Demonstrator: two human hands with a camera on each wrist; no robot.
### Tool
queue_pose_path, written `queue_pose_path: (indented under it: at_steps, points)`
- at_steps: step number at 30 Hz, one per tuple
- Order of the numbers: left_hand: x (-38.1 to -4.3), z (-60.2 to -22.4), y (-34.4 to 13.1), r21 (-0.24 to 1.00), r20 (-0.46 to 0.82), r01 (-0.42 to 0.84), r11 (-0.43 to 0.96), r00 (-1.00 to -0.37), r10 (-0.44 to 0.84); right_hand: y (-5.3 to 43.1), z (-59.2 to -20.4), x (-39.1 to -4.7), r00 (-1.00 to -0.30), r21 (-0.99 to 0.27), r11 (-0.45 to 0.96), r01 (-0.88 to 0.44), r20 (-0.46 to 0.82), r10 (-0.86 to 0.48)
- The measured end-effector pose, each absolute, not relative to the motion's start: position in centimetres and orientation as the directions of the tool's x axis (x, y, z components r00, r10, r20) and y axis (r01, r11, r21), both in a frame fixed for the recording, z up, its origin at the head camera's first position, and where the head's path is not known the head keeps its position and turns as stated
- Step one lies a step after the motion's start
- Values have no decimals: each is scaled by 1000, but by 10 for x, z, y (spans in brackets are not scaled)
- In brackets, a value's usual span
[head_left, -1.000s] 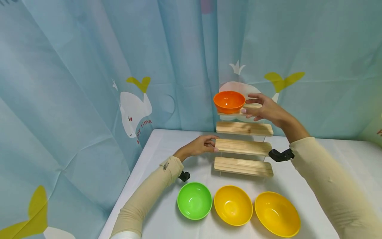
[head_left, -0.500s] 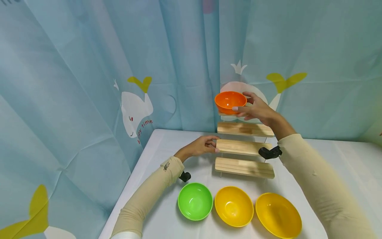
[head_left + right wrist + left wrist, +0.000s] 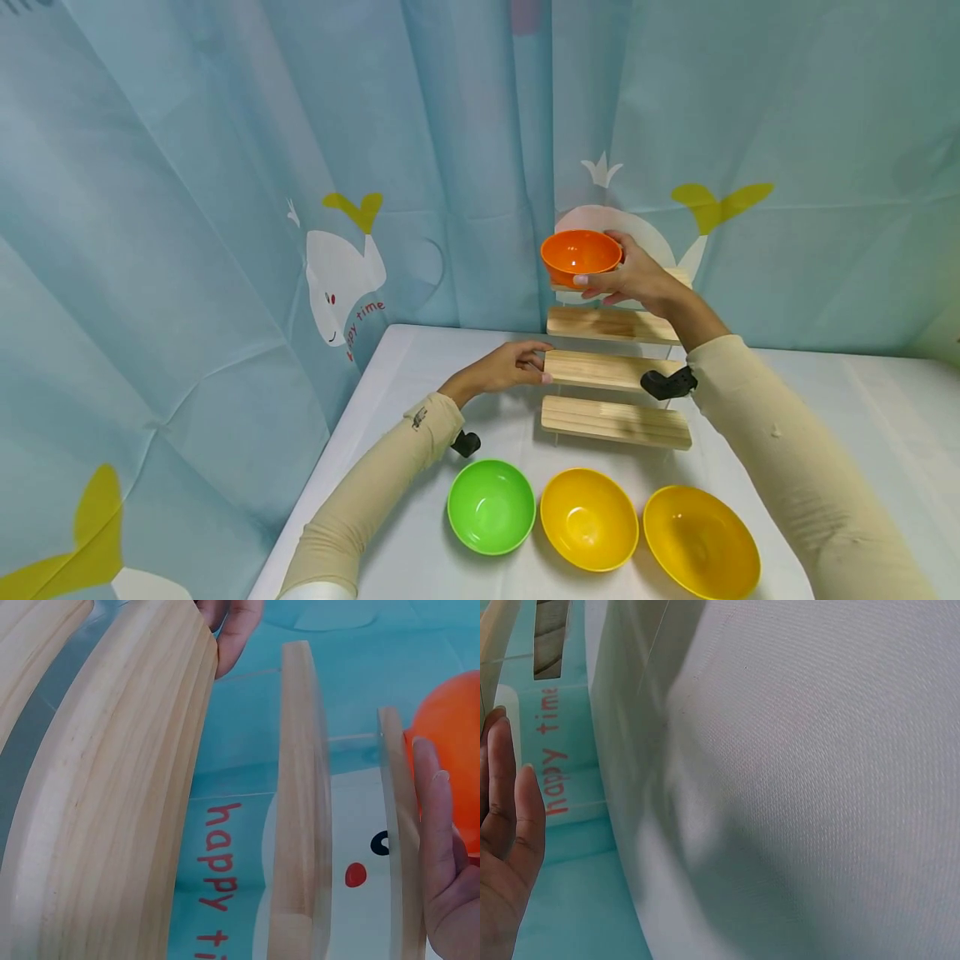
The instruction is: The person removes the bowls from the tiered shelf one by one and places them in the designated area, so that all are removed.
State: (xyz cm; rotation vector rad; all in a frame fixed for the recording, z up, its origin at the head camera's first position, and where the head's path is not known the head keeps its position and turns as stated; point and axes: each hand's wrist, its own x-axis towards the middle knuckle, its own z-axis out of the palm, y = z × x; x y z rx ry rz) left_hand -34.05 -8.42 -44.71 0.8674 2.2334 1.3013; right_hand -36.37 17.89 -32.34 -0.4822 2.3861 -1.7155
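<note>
An orange bowl (image 3: 577,252) sits upright at the left end of the top board (image 3: 678,277) of a stepped wooden shelf. My right hand (image 3: 637,277) holds its right side, thumb in front below the rim and fingers behind. The right wrist view shows those fingers (image 3: 435,817) lying along the bowl near the board's edge. Lower down, my left hand (image 3: 504,367) grips the left end of the third board (image 3: 600,369), thumb at the front corner and index finger at the back. In the left wrist view, part of the left hand (image 3: 506,825) shows beside the wood.
In front of the shelf, a green bowl (image 3: 491,507) and two yellow bowls, one central (image 3: 588,518) and one right (image 3: 701,540), stand in a row on the white-covered table (image 3: 862,417). A blue curtain (image 3: 480,167) with whale prints hangs close behind the shelf.
My right hand has moved left from beside the orange bowl and closed round its right side. The left hand stays at the third board's end.
</note>
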Motion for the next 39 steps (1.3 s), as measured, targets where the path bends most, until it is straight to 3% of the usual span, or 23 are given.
queue_pose_path:
  at_steps: [39]
  points:
    - [-344, -448, -85, 868, -40, 322, 378, -713, 700, 174, -327, -363, -945, -941, 288, -176, 80, -316]
